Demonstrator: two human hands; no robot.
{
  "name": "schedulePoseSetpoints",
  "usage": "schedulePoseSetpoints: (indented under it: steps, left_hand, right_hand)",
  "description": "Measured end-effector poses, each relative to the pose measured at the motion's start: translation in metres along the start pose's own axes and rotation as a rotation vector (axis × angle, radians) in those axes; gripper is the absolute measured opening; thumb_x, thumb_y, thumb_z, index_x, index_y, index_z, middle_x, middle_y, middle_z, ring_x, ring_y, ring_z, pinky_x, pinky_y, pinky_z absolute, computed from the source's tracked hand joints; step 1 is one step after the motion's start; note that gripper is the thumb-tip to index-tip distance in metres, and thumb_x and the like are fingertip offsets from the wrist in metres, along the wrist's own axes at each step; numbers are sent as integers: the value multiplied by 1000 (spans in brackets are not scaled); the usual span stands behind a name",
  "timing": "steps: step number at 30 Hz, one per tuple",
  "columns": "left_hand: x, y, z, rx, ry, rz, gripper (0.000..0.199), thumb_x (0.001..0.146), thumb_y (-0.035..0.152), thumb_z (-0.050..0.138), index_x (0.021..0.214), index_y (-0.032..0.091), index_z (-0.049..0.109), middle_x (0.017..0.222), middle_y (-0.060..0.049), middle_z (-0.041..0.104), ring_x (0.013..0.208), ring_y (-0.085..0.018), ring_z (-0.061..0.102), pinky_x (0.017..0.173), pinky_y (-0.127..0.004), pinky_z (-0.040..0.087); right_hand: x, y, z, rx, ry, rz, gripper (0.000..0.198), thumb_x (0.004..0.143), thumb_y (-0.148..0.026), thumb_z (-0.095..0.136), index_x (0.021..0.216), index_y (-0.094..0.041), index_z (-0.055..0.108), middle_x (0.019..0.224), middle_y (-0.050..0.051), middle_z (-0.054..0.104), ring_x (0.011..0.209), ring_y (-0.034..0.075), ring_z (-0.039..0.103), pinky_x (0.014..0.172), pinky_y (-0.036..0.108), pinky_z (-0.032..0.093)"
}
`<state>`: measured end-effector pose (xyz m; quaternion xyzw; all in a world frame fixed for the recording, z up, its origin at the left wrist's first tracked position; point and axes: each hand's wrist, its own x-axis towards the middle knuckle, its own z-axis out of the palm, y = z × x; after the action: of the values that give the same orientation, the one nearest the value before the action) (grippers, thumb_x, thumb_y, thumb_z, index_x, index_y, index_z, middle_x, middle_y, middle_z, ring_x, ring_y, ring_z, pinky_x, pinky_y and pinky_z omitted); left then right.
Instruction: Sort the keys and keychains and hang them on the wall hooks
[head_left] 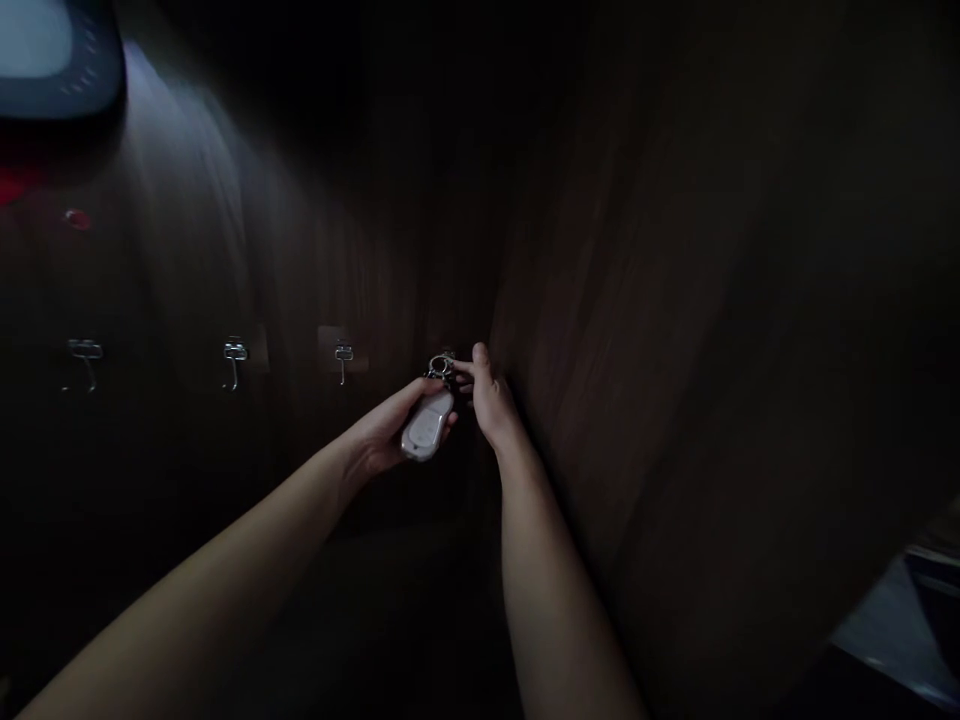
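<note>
A pale car key fob (427, 428) hangs tilted in front of the dark wood wall, with a metal key ring (440, 366) at its top end. My left hand (390, 425) is closed around the fob, thumb near the ring and fingertips showing on the far side. To the right, my right hand (491, 395) has its thumb raised and apart, and its forefinger stretches to the key ring, seemingly touching it. Its other fingers are partly hidden in shadow. Just behind the ring is a small metal fitting (448, 355), mostly covered; whether the ring is on it I cannot tell.
Several metal hooks run along the wall, among them a left one (86, 360), a middle one (235, 360) and a near one (343, 358). A dark device with a lit screen (34, 40) is at upper left. A wood side panel (637, 350) rises close on the right.
</note>
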<state>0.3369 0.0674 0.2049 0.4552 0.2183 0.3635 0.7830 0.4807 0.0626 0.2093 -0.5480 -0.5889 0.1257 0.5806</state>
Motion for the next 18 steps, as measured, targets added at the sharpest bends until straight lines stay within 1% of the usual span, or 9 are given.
schedulePoseSetpoints:
  steps: [2,3,5,7,9,11,13,15,18]
  left_hand:
    - [-18,-12,-20,38,36,30,10,78,24,62,84,18,58,64,1,65,55,-12,65,51,-20,53]
    - [-28,-22,-34,71,53,41,16,75,23,65,89,19,57,65,2,64,56,-13,65,50,-21,52]
    - [-51,-49,-68,244,105,63,26,73,26,67,95,21,55,70,3,63,57,-13,64,52,-21,50]
    - [-76,-81,-105,453,226,30,32,70,25,67,100,20,55,70,4,61,58,-13,62,53,-22,48]
    - [-102,-109,-139,643,410,40,32,66,22,65,97,19,56,67,4,61,61,-14,61,57,-24,48]
    - [-129,-127,-165,672,510,25,34,62,20,67,95,19,58,70,3,63,69,-17,62,64,-26,49]
    - [-154,-133,-182,722,609,61,35,63,23,67,98,21,60,81,0,67,82,-20,62,75,-29,48]
    - [-177,-129,-193,847,693,144,41,66,25,66,106,22,60,99,-4,67,96,-23,61,87,-33,45]
    - [-206,-117,-203,1049,725,245,47,67,24,65,114,22,59,124,-10,59,117,-26,52,101,-40,37]
  right_hand:
    - [1,5,1,-17,21,-18,66,89,-61,18,100,-23,70,98,7,70,93,22,64,84,37,48]
    - [1,7,1,-35,33,-35,63,89,-59,21,102,-23,70,99,7,70,93,22,63,84,37,48]
    - [-2,10,4,-76,54,-104,55,91,-54,26,106,-22,68,100,8,69,95,23,62,85,38,47]
    - [-11,14,9,-113,86,-223,47,91,-46,31,110,-20,66,103,9,67,98,22,60,88,38,46]
    - [-28,18,18,-142,166,-319,40,89,-41,41,115,-19,62,106,10,64,94,22,60,86,38,46]
    - [-51,23,34,-119,185,-353,37,90,-38,41,115,-20,61,103,9,64,89,20,61,81,35,48]
    - [-78,30,54,-98,57,-338,33,90,-36,41,113,-24,61,101,7,64,86,19,62,78,33,50]
    - [-107,35,77,-73,-133,-316,31,90,-35,42,111,-24,62,101,7,64,89,19,62,77,33,51]
    - [-149,40,111,-84,-414,-291,29,90,-29,42,112,-26,61,104,7,64,96,21,61,82,34,50]
